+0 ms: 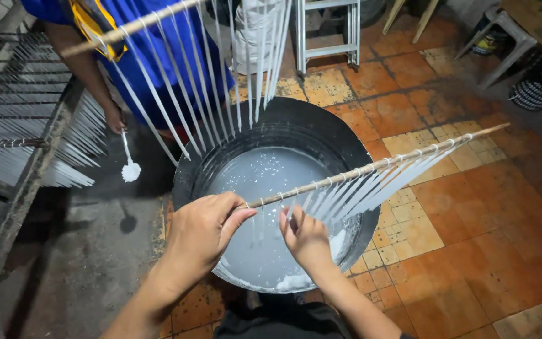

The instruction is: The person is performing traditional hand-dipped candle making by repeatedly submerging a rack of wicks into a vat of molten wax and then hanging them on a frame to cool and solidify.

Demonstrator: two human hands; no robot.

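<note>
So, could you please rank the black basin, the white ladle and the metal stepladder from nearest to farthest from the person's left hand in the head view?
From the left hand:
1. Black basin, directly below and right of it.
2. White ladle, up and left, in another person's hand.
3. Metal stepladder, at the top, beyond the basin.

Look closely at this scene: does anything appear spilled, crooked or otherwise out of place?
Yes. White crust clumps on the black basin's near rim, beside the right hand. The left hand holds the stick tilted, so its white hanging strips slant sideways.

A candle-dipping workshop, black vat (pixel 296 125) of white wax, sticks of hanging tapers (pixel 371 168), drying racks (pixel 26 119), worn tiled floor (pixel 472 238)
</note>
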